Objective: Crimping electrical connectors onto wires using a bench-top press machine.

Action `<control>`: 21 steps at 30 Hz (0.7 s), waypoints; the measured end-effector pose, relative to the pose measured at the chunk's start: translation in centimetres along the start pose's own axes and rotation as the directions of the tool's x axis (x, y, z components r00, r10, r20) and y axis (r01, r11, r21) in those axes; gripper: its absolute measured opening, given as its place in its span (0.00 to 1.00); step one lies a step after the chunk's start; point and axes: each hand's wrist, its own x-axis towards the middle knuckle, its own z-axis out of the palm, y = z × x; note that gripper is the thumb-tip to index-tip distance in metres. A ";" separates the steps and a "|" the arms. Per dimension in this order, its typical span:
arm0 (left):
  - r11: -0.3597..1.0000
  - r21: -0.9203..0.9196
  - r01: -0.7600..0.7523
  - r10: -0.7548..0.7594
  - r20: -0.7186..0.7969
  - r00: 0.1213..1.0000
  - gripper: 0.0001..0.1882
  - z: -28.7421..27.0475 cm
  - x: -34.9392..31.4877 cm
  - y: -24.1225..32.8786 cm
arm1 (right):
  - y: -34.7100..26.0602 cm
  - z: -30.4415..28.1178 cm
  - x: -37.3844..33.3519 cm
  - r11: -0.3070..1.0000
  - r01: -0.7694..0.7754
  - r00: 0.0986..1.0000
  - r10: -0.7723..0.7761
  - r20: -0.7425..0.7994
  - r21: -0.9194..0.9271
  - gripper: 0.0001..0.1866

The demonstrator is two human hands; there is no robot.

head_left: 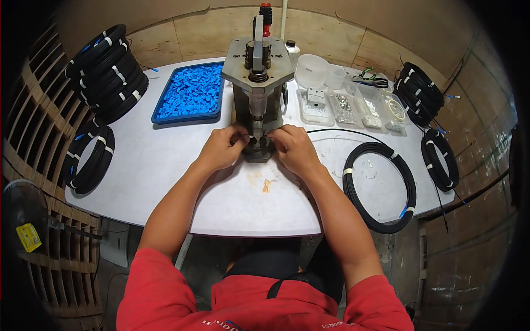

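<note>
A grey metal hand press (257,81) stands upright at the far middle of the table, its lower die between my two hands. My left hand (223,148) is closed in a pinch at the left side of the die; what its fingers hold is too small and dark to name. At the right side, the fingers of my right hand (295,148) are pinched round the end of a black cable (345,131). That cable runs right to a black cable coil (410,179) bound with white ties, lying on the table. The fingertips and cable end are partly hidden.
A dark blue tray (157,120) of small blue pieces sits left of the press. Stacked coils (107,77) stand at far left, others (419,94) at right. Clear plastic boxes (316,117) of small parts and a white tub (311,70) lie right of the press.
</note>
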 end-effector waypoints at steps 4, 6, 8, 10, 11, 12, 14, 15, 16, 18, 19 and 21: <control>1.000 -0.002 -0.015 0.015 -0.012 1.000 0.10 0.2 0.1 -0.2 | 0.1 0.1 -0.1 1.000 0.014 1.000 -0.014 -0.012 -0.010 0.12; 1.000 -0.005 -0.016 0.015 -0.015 1.000 0.10 0.2 0.1 -0.4 | 0.1 0.1 -0.1 1.000 0.014 1.000 -0.014 -0.009 -0.010 0.11; 0.999 -0.019 -0.037 0.036 -0.031 0.999 0.10 0.2 0.1 -0.5 | 0.2 0.1 -0.2 1.000 0.013 1.000 -0.013 -0.006 -0.009 0.11; 0.999 -0.028 -0.036 0.035 -0.033 0.999 0.10 0.3 0.1 -0.5 | 0.3 0.1 -0.2 1.000 0.011 1.000 -0.011 -0.003 -0.008 0.11; 0.999 -0.038 -0.036 0.034 -0.036 0.999 0.11 0.3 0.1 -0.5 | 0.3 0.1 -0.2 1.000 0.012 1.000 -0.012 -0.001 -0.007 0.11; 0.999 -0.038 -0.036 0.035 -0.036 0.999 0.11 0.3 0.1 -0.4 | 0.4 0.1 -0.2 1.000 0.013 1.000 -0.013 0.001 -0.006 0.10; 0.999 -0.023 -0.032 0.031 -0.037 0.999 0.10 0.3 0.1 -0.3 | 0.4 0.1 -0.2 1.000 0.015 1.000 -0.015 -0.003 0.000 0.10; 0.999 -0.023 -0.032 0.032 -0.037 0.999 0.10 0.3 0.1 -0.3 | 0.3 0.1 -0.2 1.000 0.018 1.000 -0.018 -0.007 0.007 0.10; 0.999 -0.020 -0.033 0.032 -0.037 0.999 0.10 0.3 0.1 -0.3 | 0.3 0.1 -0.2 1.000 0.018 1.000 -0.018 -0.008 0.007 0.10; 0.999 -0.015 -0.033 0.033 -0.037 0.999 0.10 0.2 0.1 -0.3 | 0.3 0.1 -0.2 1.000 -0.003 1.000 0.003 0.028 0.005 0.14; 1.000 -0.011 -0.027 0.027 -0.029 0.999 0.10 0.2 0.1 -0.3 | 0.3 0.1 -0.2 1.000 -0.003 1.000 0.003 0.028 0.005 0.14; 1.000 -0.007 -0.021 0.021 -0.022 1.000 0.10 0.2 0.1 -0.2 | 0.3 0.0 -0.3 1.000 -0.004 1.000 0.004 0.024 -0.003 0.14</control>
